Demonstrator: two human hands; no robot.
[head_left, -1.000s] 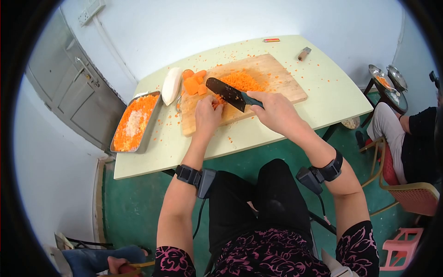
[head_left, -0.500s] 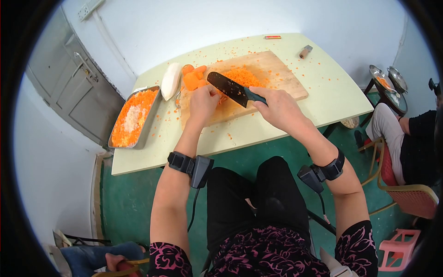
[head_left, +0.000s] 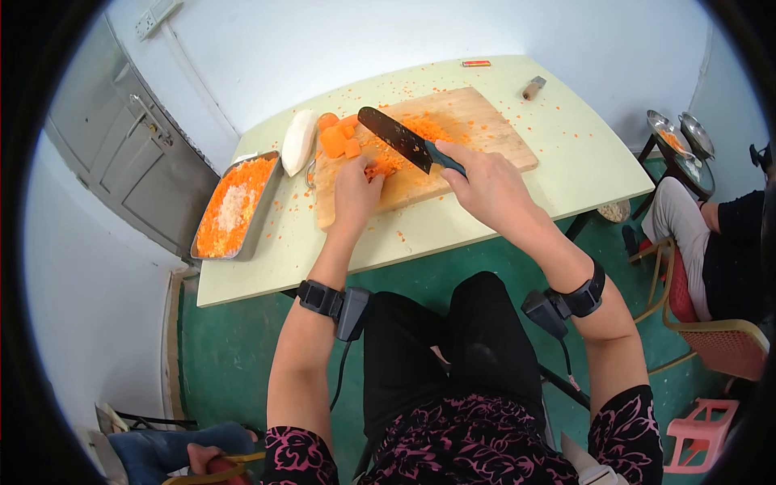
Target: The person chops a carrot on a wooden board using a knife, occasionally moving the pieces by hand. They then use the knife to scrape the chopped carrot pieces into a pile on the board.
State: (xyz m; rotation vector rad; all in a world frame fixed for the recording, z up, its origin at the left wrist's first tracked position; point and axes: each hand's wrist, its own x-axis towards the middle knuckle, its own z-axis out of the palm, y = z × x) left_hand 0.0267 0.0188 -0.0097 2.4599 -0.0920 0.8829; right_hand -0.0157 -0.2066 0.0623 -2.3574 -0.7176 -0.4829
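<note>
Bearings: clock face centred on the cutting board point(head_left: 505, 145), 12 toward the wall; board flat on the pale bench point(head_left: 598, 170).
Tray point(head_left: 263, 212): between 8 and 9, near the bench's edge; filled with orange bits, a pale heap on top.
White root point(head_left: 300, 144): at 9, peeled-looking, between tray and board.
Carrot chunks point(head_left: 333, 141): between 9 and 10, clustered on the board.
Left hand point(head_left: 356, 192): at 8, fingers bent, tips at the carrot shreds point(head_left: 381, 167); whether they pinch any, I cannot tell from here.
Knife point(head_left: 396, 140): over the board's left half, dark blade flecked orange, tip toward 10; edge contact with the board unclear.
Chopped carrot point(head_left: 428, 127): near 12, loosely heaped on the board beyond the blade; stray bits scattered on board and bench.
Lighter point(head_left: 476, 63): at 1, red, by the bench's far edge.
Right hand point(head_left: 487, 182): at 4, fingers wrapped round the knife's dark teal handle.
Wooden-handled tool point(head_left: 533, 88): at 2, lying on the bench, well apart from both hands.
</note>
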